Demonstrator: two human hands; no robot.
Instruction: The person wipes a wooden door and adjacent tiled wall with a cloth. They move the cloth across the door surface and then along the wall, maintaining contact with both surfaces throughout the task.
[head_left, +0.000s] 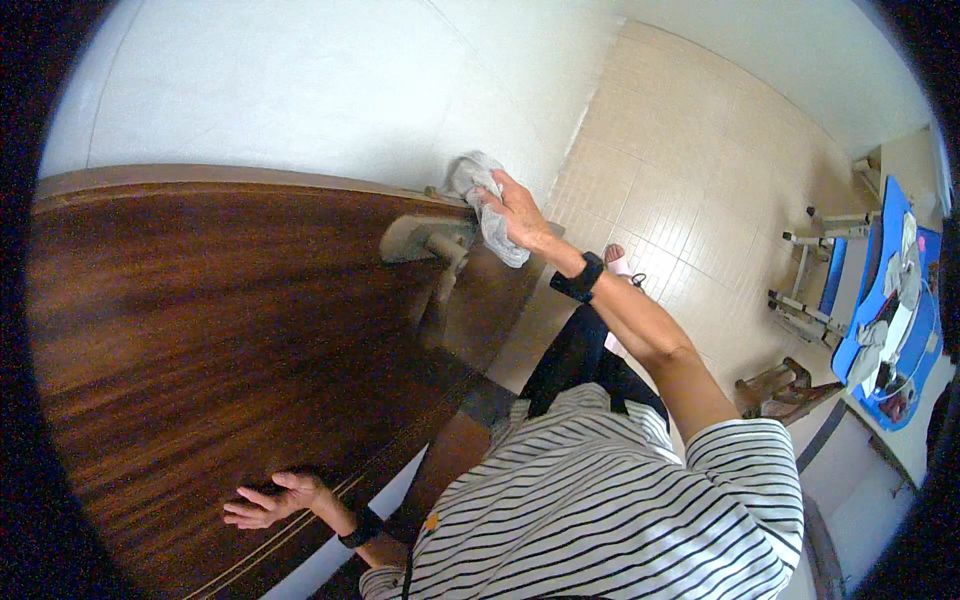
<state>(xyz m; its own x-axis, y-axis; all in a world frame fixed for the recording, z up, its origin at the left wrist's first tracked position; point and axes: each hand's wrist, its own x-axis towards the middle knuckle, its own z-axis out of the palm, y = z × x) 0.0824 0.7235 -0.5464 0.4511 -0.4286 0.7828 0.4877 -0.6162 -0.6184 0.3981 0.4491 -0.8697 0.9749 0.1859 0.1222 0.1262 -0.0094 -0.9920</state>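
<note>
My right hand (520, 210) grips a crumpled light grey cloth (480, 176) at the edge of a dark brown wooden door (225, 315), close to the white wall. Just left of the cloth, a metal lever handle (448, 259) on a rounded plate projects from the door. My left hand (271, 501) is at the lower left, fingers spread and holding nothing, in front of the door's lower part in the picture. Whether it touches the wood I cannot tell. Both wrists wear black bands.
Beige floor tiles (675, 172) lie beyond my right arm. On the right, a blue board (862, 322) with cloths and small items on it stands near a white metal frame (802, 292). A brown wooden piece of furniture (780, 390) is below it.
</note>
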